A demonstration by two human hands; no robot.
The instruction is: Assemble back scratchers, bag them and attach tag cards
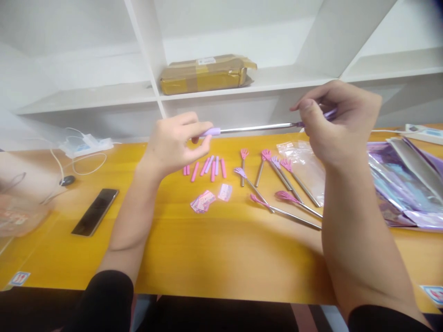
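Above the table I hold a back scratcher (256, 128) level between both hands, its metal rod drawn out. My left hand (180, 143) is closed round the lilac handle at one end. At the other end my right hand (341, 122) grips the purple claw head, most of which its fingers hide. Below lie several more back scratchers (290, 216) with pink or lilac claws and bare metal rods. Loose pink and lilac handle sleeves (212, 168) lie in a row, with small printed cards (203, 201) in front of them.
A dark phone (95, 212) lies at left, near a power strip (86, 145) with cables. Clear plastic bags (301, 161) and a purple package (408, 184) lie at right. A taped cardboard box (207, 74) sits on the white shelf (277, 83) behind.
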